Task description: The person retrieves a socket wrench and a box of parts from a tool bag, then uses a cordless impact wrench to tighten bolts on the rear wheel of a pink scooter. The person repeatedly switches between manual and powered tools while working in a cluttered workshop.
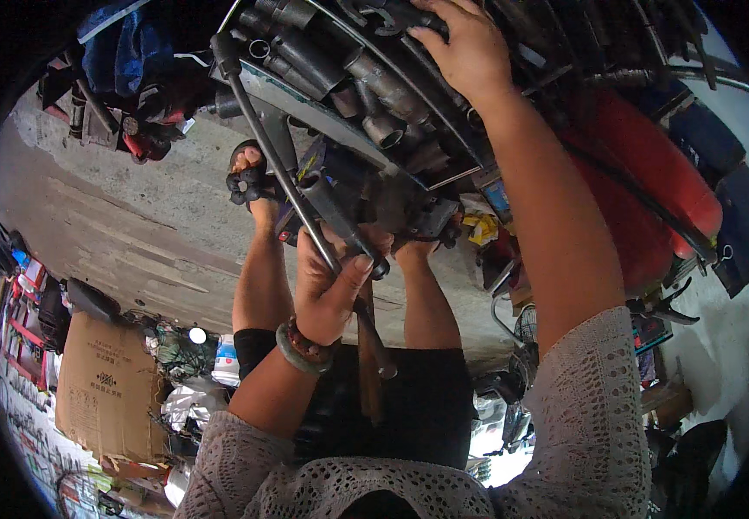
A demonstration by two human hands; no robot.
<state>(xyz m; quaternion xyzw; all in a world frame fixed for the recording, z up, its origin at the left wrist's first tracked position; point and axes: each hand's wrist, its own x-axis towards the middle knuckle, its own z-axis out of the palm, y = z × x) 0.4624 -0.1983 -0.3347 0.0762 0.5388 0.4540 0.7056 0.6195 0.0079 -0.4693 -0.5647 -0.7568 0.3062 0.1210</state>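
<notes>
My left hand is closed round a long steel bar with a socket head, a shorter dark tube and, apparently, a wooden handle, all held slanting across my lap. At the top, my right hand has thumb and fingers on a dark metal piece among dark pipes and sockets piled in a metal rack. The fingertips are partly hidden there. A dark block lies beneath the rack's edge, between my sandalled feet.
A red rounded object and dark blue panels stand at the right. Red and black tools with blue cloth lie at upper left. A large cardboard sheet and assorted clutter are at lower left, beside the worn concrete floor.
</notes>
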